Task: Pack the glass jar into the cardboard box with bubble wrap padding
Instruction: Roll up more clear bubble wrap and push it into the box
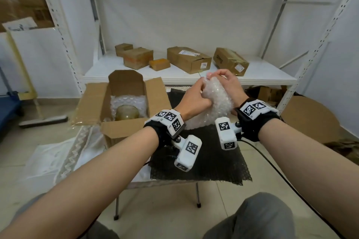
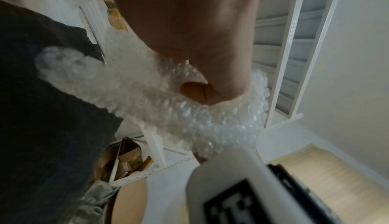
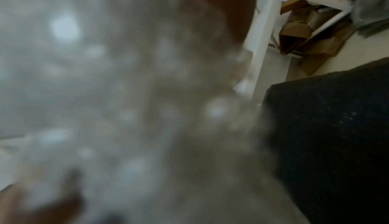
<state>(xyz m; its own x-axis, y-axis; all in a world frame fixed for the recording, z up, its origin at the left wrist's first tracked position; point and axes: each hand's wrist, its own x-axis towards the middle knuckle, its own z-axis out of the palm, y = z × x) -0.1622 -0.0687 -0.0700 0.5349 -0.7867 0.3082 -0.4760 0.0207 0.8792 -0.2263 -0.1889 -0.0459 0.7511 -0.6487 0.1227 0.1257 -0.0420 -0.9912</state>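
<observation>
I see the open cardboard box (image 1: 124,122) on the desk (image 1: 93,141), holding the round glass jar (image 1: 127,115) nested in clear bubble wrap lining (image 1: 128,101). Just right of it, above a black mesh sheet (image 1: 204,161), my left hand (image 1: 194,101) and right hand (image 1: 229,85) have their fingers (image 1: 223,74) clamped on a crumpled, knobbly wad of bubble wrap (image 1: 215,101).
</observation>
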